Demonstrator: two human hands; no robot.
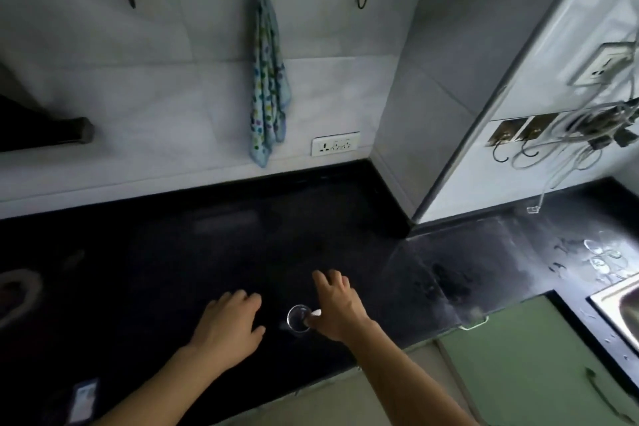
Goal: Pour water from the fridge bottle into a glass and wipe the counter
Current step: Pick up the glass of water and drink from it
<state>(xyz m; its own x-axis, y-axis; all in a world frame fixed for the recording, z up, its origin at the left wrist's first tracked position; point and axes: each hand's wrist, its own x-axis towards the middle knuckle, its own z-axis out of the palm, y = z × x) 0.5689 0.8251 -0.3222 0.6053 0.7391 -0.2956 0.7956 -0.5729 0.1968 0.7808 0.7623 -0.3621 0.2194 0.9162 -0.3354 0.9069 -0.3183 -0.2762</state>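
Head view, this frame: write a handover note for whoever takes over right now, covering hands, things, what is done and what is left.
Left hand: fingers relaxed, on or just above the black counter, holding nothing.
Right hand: fingers spread, thumb at the rim of the glass; no clear grip.
Glass: upright on the counter near its front edge, between the hands; I cannot tell whether it holds water.
Bottle: not in view.
Spotted cloth: hanging from a wall hook.
Done: glass set out.
Left: probably fetch the bottle, pour, then wipe; wet marks show near the sink.
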